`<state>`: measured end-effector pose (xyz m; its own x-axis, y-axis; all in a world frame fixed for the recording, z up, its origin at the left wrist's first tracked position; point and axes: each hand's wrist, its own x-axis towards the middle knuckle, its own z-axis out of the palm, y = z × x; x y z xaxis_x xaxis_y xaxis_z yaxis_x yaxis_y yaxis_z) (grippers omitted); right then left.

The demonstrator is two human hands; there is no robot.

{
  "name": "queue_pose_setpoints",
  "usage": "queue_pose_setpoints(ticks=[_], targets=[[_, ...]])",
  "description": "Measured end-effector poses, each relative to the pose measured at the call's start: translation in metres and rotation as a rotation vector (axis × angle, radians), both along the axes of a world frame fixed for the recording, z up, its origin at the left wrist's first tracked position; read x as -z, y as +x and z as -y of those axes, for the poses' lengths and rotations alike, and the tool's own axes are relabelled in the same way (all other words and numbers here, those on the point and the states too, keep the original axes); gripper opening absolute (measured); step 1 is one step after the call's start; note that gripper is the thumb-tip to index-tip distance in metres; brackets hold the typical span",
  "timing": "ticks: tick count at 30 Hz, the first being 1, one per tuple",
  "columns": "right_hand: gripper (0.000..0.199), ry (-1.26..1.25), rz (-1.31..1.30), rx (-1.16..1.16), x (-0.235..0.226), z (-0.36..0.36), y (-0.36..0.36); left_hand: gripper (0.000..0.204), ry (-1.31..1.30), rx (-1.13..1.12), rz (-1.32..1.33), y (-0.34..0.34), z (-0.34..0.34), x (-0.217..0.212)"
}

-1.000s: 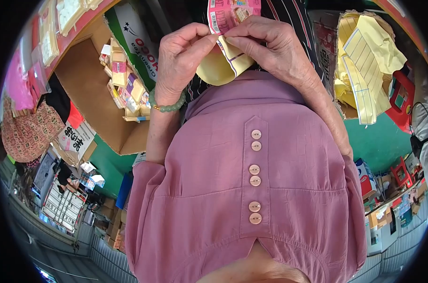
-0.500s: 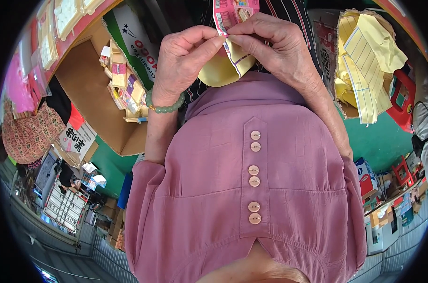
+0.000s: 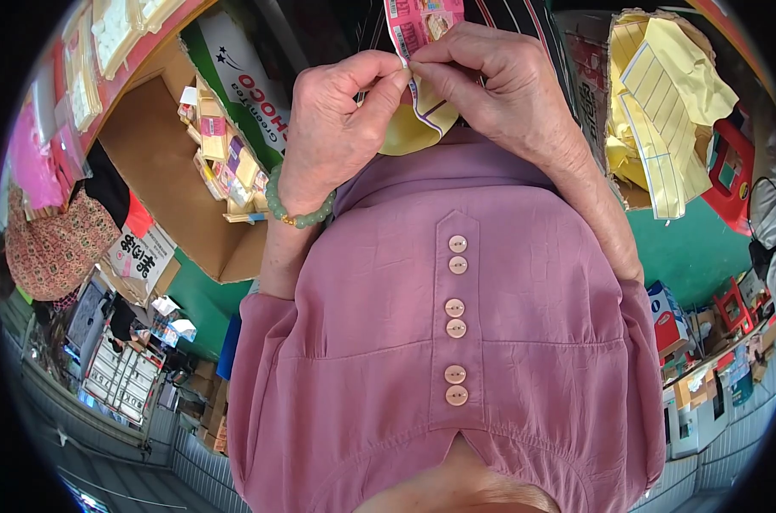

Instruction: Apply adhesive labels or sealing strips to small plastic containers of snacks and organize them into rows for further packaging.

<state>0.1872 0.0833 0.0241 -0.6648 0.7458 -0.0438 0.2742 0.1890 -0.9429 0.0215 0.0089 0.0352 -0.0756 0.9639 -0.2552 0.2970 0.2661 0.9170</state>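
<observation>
A sheet of pink printed stickers (image 3: 429, 19) with a yellow back hangs over my lap. Its lower part curls up, so the yellow backing (image 3: 409, 130) faces me. My left hand (image 3: 347, 124), with a green bead bracelet (image 3: 296, 215) at the wrist, pinches the sheet's edge between thumb and forefinger. Right beside it, my right hand (image 3: 499, 94) pinches the same edge with thumb and forefinger, the fingertips of both hands nearly touching. Whether a sticker is lifting from the backing there is too small to tell.
At the left stands an open cardboard box (image 3: 161, 145) holding several small packs (image 3: 226, 158). Another carton (image 3: 620, 141), at the right, overflows with used yellow backing sheets (image 3: 666, 111). A red plastic stool (image 3: 731, 175) is beyond it. Clear trays (image 3: 114, 38) with white pieces line the upper left.
Both hands keep pinching the sheet at nearly the same spot. My left hand has tilted slightly, and less of the curled yellow backing shows below the fingers.
</observation>
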Motion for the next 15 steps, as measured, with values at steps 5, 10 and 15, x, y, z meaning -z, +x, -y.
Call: queue_pose_setpoints(ticks=[5, 10, 15], targets=[[0.008, 0.062, -0.004, -0.003, 0.002, 0.002, -0.001, 0.007, 0.016, 0.018, -0.089, 0.002, 0.001, 0.000], [0.008, 0.179, -0.027, -0.010, 0.014, 0.005, 0.000, 0.007, 0.000, -0.042, -0.025, 0.006, 0.003, 0.002], [0.010, -0.034, -0.001, 0.004, 0.017, 0.006, 0.003, 0.008, -0.003, -0.041, -0.056, 0.006, 0.005, 0.003]])
